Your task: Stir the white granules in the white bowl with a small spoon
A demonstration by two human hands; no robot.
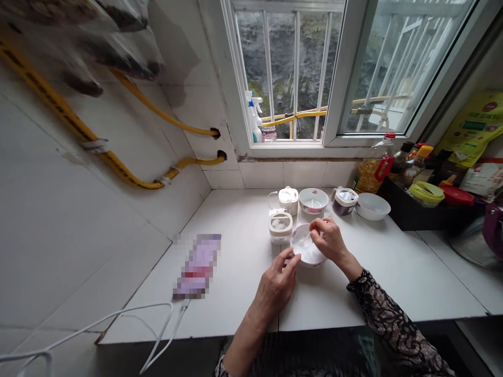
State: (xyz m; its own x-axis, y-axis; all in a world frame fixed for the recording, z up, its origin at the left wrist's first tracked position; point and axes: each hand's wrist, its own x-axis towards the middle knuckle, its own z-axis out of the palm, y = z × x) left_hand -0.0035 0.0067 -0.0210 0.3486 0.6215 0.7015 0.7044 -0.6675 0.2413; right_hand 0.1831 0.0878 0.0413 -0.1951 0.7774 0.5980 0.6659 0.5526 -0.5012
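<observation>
A white bowl [313, 263] with a floral outside stands on the counter and has white contents, perhaps powder or liquid. My left hand [278, 277] grips its near left rim, fingertips at the edge. Over the bowl, my right hand [329, 240] is closed in a pinch on a thin white spoon [308, 237], whose lower end dips into the white contents. Close by on the left is a lidded jar [280, 235] of white stuff. Behind stand another jar [288, 200] with its clear lid raised, and a flowered bowl [313, 201] with a white utensil inside.
To the right sit a dark-filled jar [345, 201] and a plain white bowl [373, 207]. An oil bottle [370, 170] and sauce bottles stand beside a black rack [401, 207]. A blurred purple device [198, 267] with a white cable [168, 335] lies left. A window [291, 78] is behind.
</observation>
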